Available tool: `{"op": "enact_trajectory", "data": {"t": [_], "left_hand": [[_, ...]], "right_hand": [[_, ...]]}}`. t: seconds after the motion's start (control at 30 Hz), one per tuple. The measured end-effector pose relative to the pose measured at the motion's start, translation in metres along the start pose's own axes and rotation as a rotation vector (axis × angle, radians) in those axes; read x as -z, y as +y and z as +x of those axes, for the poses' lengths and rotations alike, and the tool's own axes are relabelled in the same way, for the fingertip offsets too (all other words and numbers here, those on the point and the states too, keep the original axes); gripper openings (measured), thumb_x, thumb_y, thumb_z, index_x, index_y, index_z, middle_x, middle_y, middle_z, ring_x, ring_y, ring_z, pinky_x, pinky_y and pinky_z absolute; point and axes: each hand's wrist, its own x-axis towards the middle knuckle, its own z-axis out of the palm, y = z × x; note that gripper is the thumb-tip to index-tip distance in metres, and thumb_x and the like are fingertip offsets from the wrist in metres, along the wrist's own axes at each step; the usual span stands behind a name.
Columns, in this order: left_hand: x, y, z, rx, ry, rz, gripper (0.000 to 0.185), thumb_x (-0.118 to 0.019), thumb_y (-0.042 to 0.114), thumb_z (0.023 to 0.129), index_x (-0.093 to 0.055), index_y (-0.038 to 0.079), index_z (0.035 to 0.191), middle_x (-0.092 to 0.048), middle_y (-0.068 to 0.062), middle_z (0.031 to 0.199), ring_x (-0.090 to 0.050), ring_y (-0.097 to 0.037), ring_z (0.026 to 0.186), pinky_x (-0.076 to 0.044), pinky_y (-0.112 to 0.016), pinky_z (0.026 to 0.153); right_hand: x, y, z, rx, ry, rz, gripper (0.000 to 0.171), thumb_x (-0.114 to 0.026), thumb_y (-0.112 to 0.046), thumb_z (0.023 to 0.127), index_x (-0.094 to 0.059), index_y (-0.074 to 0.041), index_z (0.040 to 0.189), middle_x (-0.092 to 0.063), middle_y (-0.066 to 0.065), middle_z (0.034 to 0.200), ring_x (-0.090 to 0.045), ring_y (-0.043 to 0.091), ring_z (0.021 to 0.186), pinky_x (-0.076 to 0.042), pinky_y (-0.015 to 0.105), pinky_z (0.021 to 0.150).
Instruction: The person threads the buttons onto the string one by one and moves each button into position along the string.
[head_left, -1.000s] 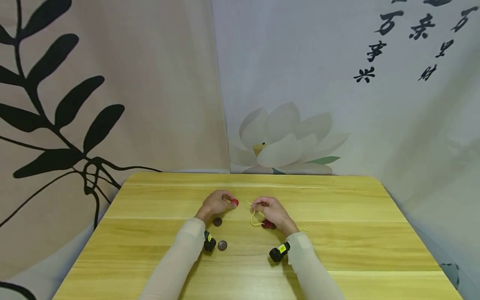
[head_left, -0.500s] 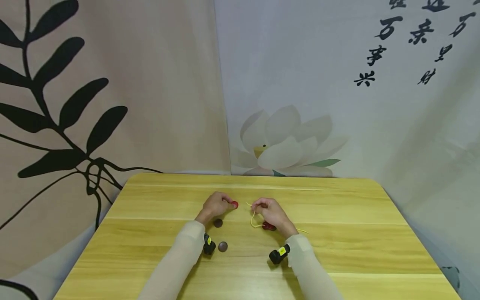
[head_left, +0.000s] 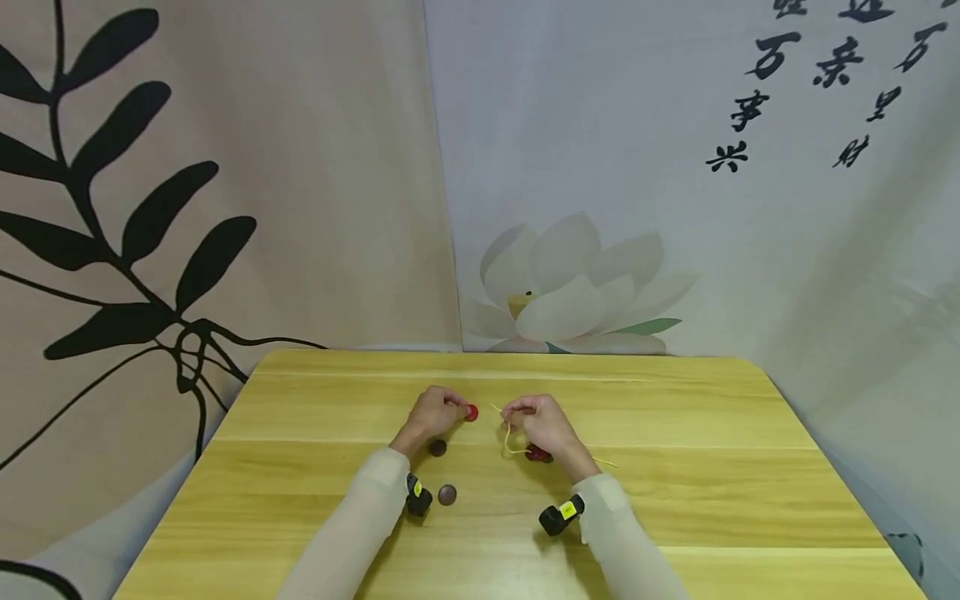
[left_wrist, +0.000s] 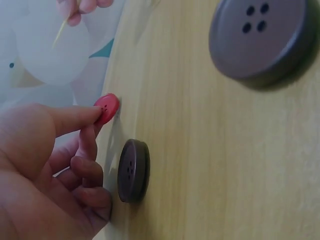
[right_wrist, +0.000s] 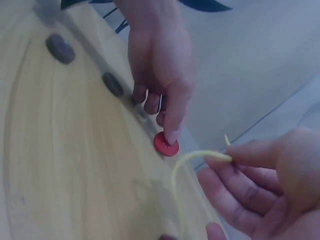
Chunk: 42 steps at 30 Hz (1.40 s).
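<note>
My left hand (head_left: 437, 410) pinches a red four-hole button (left_wrist: 107, 109) between thumb and fingers, close over the table. Across from it, my right hand (head_left: 542, 419) pinches a yellow cord (right_wrist: 192, 156) near its pointed end, with a short tip sticking out past the fingers. The cord loops down to dark red buttons (head_left: 537, 453) lying under the right hand, and its other end comes out to the right of the wrist. A gap separates the red button from the cord tip. One dark brown button (left_wrist: 132, 171) lies beside the left hand's curled fingers.
A second dark brown four-hole button (head_left: 447, 495) lies nearer on the wooden table (head_left: 675, 467), right of the left wrist camera (head_left: 418, 495). The right wrist camera (head_left: 561, 515) hangs low over the table. A printed curtain (head_left: 337, 208) stands behind the far edge.
The left hand has shifted slightly and tilts the red button a little differently. The right hand and cord keep nearly the same pose. The head view has tipped slightly.
</note>
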Motion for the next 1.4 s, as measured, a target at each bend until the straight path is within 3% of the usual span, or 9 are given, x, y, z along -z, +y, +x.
{"op": "enact_trajectory", "data": {"t": [0.23, 0.43, 0.6, 0.83, 1.07, 1.23, 1.4], "left_hand": [[0.002, 0.000, -0.001, -0.009, 0.061, -0.072, 0.012, -0.067, 0.018, 0.091, -0.076, 0.010, 0.093, -0.069, -0.004, 0.095, -0.058, -0.018, 0.083, -0.046, -0.029, 0.069], [0.008, 0.005, -0.006, -0.003, 0.090, -0.165, 0.010, -0.069, 0.017, 0.091, -0.075, 0.009, 0.092, -0.065, -0.005, 0.087, -0.052, -0.017, 0.073, -0.041, -0.028, 0.063], [0.010, 0.007, -0.013, -0.001, 0.103, -0.241, 0.010, -0.070, 0.016, 0.091, -0.075, 0.008, 0.094, -0.068, -0.007, 0.086, -0.054, -0.015, 0.071, -0.042, -0.026, 0.061], [0.010, 0.009, -0.024, 0.038, 0.138, -0.327, 0.013, -0.073, 0.023, 0.090, -0.076, 0.011, 0.093, -0.067, -0.007, 0.089, -0.051, -0.015, 0.074, -0.040, -0.028, 0.064], [0.010, 0.016, -0.035, 0.022, 0.162, -0.380, 0.014, -0.075, 0.023, 0.088, -0.076, 0.010, 0.092, -0.064, -0.002, 0.084, -0.050, -0.016, 0.074, -0.040, -0.030, 0.067], [0.009, 0.022, -0.043, 0.005, 0.165, -0.419, 0.014, -0.076, 0.022, 0.087, -0.076, 0.009, 0.091, -0.064, -0.002, 0.083, -0.051, -0.020, 0.077, -0.040, -0.030, 0.067], [0.009, 0.023, -0.047, -0.001, 0.167, -0.469, 0.014, -0.076, 0.021, 0.087, -0.076, 0.008, 0.092, -0.065, -0.003, 0.085, -0.055, -0.026, 0.083, -0.041, -0.031, 0.069]], "right_hand": [[0.003, -0.012, -0.008, 0.007, 0.001, -0.022, 0.017, -0.062, -0.005, 0.095, -0.072, 0.007, 0.102, -0.073, 0.008, 0.081, -0.066, 0.016, 0.073, -0.055, 0.042, 0.073], [0.005, -0.023, -0.015, 0.046, 0.033, -0.035, 0.015, -0.062, -0.005, 0.093, -0.073, 0.002, 0.099, -0.074, 0.009, 0.085, -0.068, 0.021, 0.078, -0.052, 0.047, 0.077], [0.004, -0.027, -0.019, 0.038, 0.061, -0.005, 0.013, -0.062, -0.004, 0.092, -0.074, 0.000, 0.097, -0.074, 0.015, 0.091, -0.069, 0.024, 0.081, -0.052, 0.052, 0.082], [0.002, -0.030, -0.028, 0.033, 0.089, 0.004, 0.013, -0.063, -0.004, 0.092, -0.075, -0.002, 0.096, -0.073, 0.019, 0.094, -0.068, 0.020, 0.080, -0.054, 0.046, 0.082], [0.001, -0.030, -0.034, 0.041, 0.097, 0.008, 0.014, -0.062, -0.003, 0.093, -0.076, -0.003, 0.096, -0.074, 0.016, 0.094, -0.069, 0.022, 0.081, -0.054, 0.047, 0.082], [0.000, -0.034, -0.039, 0.016, 0.126, -0.010, 0.013, -0.063, -0.004, 0.093, -0.076, -0.007, 0.094, -0.074, 0.007, 0.088, -0.068, 0.020, 0.079, -0.053, 0.037, 0.075], [-0.001, -0.053, -0.048, -0.004, 0.113, -0.003, 0.015, -0.060, -0.001, 0.095, -0.075, -0.002, 0.097, -0.072, 0.017, 0.090, -0.066, 0.034, 0.085, -0.047, 0.026, 0.057]]}}
